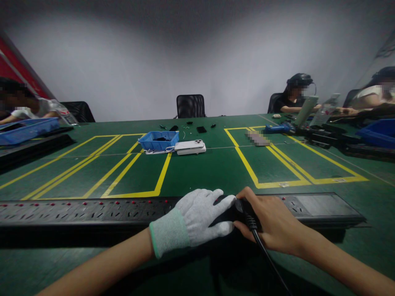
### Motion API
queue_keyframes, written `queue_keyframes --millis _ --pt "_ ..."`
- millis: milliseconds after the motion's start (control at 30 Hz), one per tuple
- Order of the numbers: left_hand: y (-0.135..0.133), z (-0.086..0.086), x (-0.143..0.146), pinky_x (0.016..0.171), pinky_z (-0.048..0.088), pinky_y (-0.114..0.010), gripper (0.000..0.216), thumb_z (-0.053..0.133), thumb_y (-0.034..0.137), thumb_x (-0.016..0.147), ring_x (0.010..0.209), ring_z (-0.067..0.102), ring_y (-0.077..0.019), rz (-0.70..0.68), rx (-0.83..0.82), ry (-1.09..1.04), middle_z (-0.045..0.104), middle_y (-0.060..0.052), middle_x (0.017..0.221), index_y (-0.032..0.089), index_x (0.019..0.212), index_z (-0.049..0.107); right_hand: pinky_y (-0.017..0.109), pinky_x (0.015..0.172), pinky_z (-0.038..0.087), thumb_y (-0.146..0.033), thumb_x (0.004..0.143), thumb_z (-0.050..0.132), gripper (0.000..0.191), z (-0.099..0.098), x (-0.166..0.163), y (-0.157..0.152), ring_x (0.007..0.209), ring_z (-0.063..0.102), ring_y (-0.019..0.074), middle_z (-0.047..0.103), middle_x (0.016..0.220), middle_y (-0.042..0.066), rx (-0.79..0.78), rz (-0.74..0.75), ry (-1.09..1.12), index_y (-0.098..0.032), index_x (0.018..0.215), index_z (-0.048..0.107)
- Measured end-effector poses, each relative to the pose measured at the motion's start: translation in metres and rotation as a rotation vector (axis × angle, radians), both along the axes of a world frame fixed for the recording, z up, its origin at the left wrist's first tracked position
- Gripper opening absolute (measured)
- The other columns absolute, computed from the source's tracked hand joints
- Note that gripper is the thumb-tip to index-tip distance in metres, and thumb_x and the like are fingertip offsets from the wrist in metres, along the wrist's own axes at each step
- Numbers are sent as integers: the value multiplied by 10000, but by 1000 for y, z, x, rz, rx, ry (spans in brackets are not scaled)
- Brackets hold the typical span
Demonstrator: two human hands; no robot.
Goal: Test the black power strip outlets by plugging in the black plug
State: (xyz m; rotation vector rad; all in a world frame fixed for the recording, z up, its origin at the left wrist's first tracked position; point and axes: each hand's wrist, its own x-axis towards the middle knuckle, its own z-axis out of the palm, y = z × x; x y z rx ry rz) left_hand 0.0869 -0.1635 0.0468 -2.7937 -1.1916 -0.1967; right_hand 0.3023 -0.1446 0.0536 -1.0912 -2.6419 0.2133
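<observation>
A long black power strip (92, 210) lies across the green table (197, 172) right in front of me. My left hand (197, 216), in a white knit glove, rests on the strip near its middle with the fingers curled over a dark part there. My right hand (271, 224), bare, grips a black plug (243, 207) seated on the strip. The plug's black cable (268, 259) runs down toward me. The two hands touch at the plug.
A blue tray (159, 140) and a white phone on a white power bank (190, 146) sit mid-table among yellow floor-style markings. Small dark parts lie beyond. People work at the left and right ends beside blue bins (27, 129). An empty black chair (190, 106) stands opposite.
</observation>
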Motion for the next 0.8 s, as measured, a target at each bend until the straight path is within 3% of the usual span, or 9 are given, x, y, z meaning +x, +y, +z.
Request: queue_keyframes --millis 267,500,800 --pt "0 -2 -3 833 434 -389 614 272 592 884 1016 518 -249 -21 15 -5 499 -101 1225 206 1359 323 234 541 360 -325 816 500 238 -2 1 2 611 589 162 616 724 6 -5 14 15 -199 1003 423" --pt "0 -5 -2 834 438 -401 607 266 587 886 998 525 -253 -12 23 -1 497 -104 1234 199 1347 340 248 553 355 -340 895 413 178 -27 -3 1 617 607 167 629 727 35 265 -86 44 -184 941 487" --pt "0 -7 -2 856 434 -397 568 294 548 897 1024 515 -243 -5 33 -7 505 -99 1212 205 1348 340 239 538 351 -335 889 415 193 -28 -5 0 591 598 153 625 708 37 296 -103 31 -173 929 512"
